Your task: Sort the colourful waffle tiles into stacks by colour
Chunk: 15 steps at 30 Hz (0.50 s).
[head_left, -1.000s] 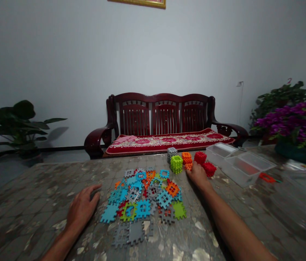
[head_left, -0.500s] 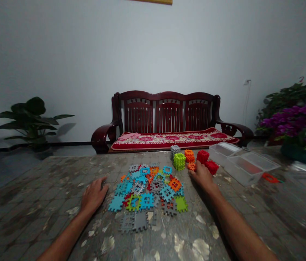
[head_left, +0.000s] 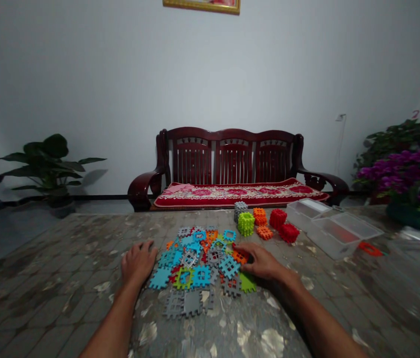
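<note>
A pile of flat interlocking toy tiles lies on the table, with blue tiles (head_left: 201, 275), grey tiles (head_left: 193, 302) and green tiles (head_left: 247, 282) among them. At its right side my right hand (head_left: 264, 262) has thumb and fingers on opposite edges of an orange window tile (head_left: 239, 256), which still lies on the heap. My left hand (head_left: 138, 259) rests palm down on the table just left of the pile, fingers slightly apart, holding nothing. Behind the pile stand a grey stack (head_left: 240, 210), a lime green stack (head_left: 246, 224) and an orange stack (head_left: 259, 217).
Two red blocks (head_left: 278, 219) and a flat orange piece (head_left: 264, 232) sit near the stacks. Clear plastic boxes (head_left: 338, 233) and a transparent container (head_left: 414, 283) stand right, beside purple flowers (head_left: 414, 171). A wooden bench (head_left: 232, 154) is beyond the table (head_left: 113, 323).
My right hand has moved from the flat orange piece by the stacks back to the orange window tile in the pile. My left hand has shifted slightly right. The view has tilted up a little.
</note>
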Available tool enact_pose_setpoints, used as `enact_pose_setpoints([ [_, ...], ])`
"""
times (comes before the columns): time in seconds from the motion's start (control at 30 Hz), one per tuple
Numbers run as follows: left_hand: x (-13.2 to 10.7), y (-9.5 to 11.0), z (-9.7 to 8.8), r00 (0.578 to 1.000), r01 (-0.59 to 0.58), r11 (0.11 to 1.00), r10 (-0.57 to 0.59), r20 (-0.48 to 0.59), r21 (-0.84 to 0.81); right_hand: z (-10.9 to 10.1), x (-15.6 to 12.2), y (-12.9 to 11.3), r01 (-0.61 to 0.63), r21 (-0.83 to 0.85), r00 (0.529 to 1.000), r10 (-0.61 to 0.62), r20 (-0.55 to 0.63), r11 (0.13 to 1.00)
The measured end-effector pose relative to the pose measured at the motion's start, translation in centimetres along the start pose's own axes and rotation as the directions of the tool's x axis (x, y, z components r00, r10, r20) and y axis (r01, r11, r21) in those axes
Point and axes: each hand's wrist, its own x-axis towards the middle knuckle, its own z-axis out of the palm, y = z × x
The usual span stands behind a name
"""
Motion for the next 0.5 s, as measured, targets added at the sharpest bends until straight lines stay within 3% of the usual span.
enact_pose_setpoints([
  [0.17, 0.3, -0.4, -0.3, 1.0, -0.013, 1.0, 0.013, 0.012, -0.013, -0.4, 0.2, -0.5, 0.04, 0.154, 0.998, -0.046, 0.037, 0.987],
  [0.23, 0.3, -0.4, -0.2, 1.0, -0.018, 1.0, 0.018, 0.008, -0.004, -0.4, 0.3, -0.4, 0.034, 0.212, 0.999, -0.028, -0.027, 0.977],
  [0.3, 0.4, -0.5, 0.1, 1.0, -0.023, 1.0, 0.023, 0.004, -0.002, -0.2, 0.6, 0.3, -0.02, 0.216, 0.986, 0.055, -0.16, 0.976],
  [0.37, 0.6, -0.7, 0.4, 1.0, -0.027, 1.0, 0.027, -0.011, -0.004, -0.1, 0.8, 1.4, -0.125, 0.207, 0.941, 0.182, -0.285, 0.97],
  [0.5, 0.9, -1.0, 1.0, 0.999, -0.027, 1.0, 0.027, -0.019, 0.006, -0.4, 1.1, 3.2, -0.286, 0.209, 0.864, 0.346, -0.366, 0.935],
])
